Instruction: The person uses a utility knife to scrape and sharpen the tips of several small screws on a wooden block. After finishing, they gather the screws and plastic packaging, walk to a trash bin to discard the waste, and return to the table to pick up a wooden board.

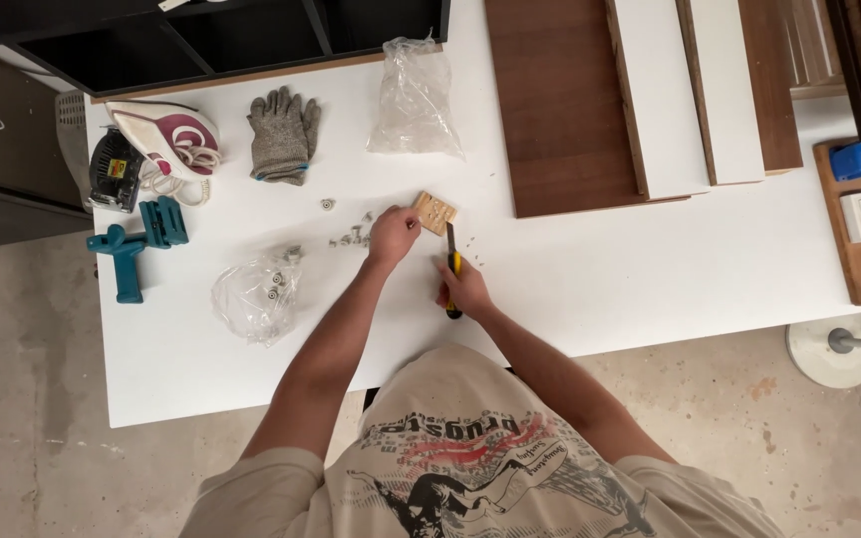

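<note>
Nearest the person's body, the right hand (463, 290) is clenched around the yellow-and-black handle of a slim hand tool (451, 267), probably a screwdriver or small knife, though the view is too small to be sure. The tool's long axis runs almost straight away from the body, its dark tip pointing at the small square pale wooden block with rows of holes (433, 211), which lies flat on the white counter (650, 279) just beyond that tip. The left hand (394, 235) sits just left of the block, fingers curled in a loose pinch at its near-left edge; whether it grips the block itself or a small fitting beside it I cannot tell. So the block lies ahead of both hands, the left hand touching or nearly touching it and clearly nearer, the right reaching it only through the tool. Left of the block, small grey metal fittings (351, 237) are scattered, and nearer the counter's front edge sits a crumpled clear plastic bag with hardware inside (256, 294). Farther from the block, up and left, lie grey knitted work gloves (282, 134); directly beyond it stands another clear plastic bag (414, 100); to its right rest dark brown and white flat panels (630, 100).
</note>
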